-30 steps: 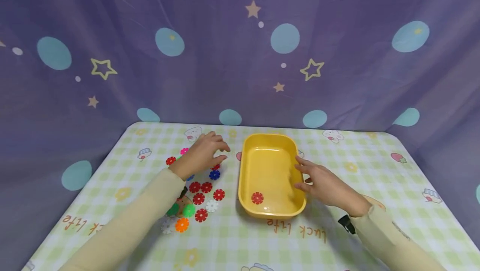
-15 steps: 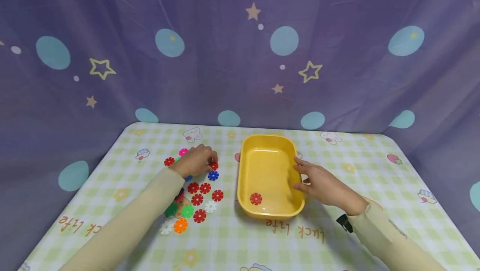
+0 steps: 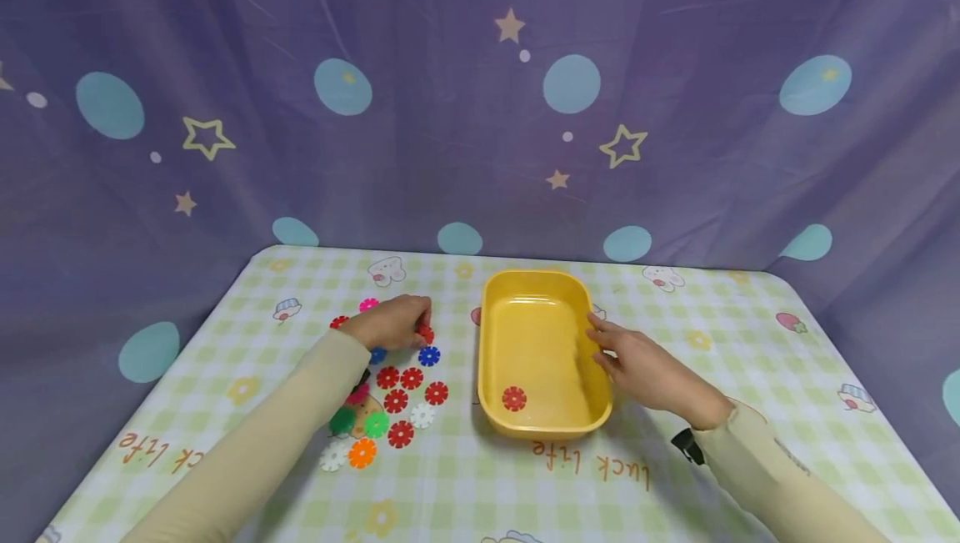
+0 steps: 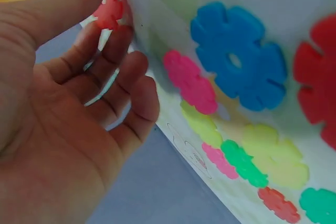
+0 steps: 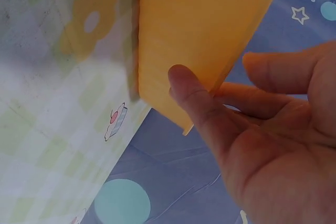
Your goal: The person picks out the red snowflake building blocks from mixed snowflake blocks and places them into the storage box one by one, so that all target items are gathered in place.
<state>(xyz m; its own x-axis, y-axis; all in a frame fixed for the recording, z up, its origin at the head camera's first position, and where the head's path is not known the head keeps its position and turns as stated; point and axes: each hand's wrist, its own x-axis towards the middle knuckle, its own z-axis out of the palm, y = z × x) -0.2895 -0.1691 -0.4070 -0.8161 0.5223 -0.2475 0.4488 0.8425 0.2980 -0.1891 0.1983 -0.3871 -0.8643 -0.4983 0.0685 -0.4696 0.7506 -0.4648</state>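
Observation:
At the upper part of a spread of notched plastic discs, my left hand (image 3: 392,323) has its thumb and fingertips on a red disc (image 3: 425,334). The left wrist view shows that red disc (image 4: 111,8) pinched between the thumb and fingers of the left hand (image 4: 68,98). A yellow tray (image 3: 534,343) stands right of the discs, with one red disc (image 3: 513,399) lying in it. My right hand (image 3: 648,368) touches the tray's right side, fingers extended. In the right wrist view, fingers of the right hand (image 5: 262,135) rest against the tray's outer wall (image 5: 194,30).
Loose discs lie left of the tray, among them a blue one (image 3: 429,356), a white one (image 3: 422,416), an orange one (image 3: 362,453) and several red ones. A checked cloth (image 3: 465,493) covers the table. Behind it hangs a purple curtain (image 3: 450,151).
My left hand has come down and slightly left onto the red disc, and its fingers have closed on it. The right hand stays at the tray's side, its thumb now nearer the rim.

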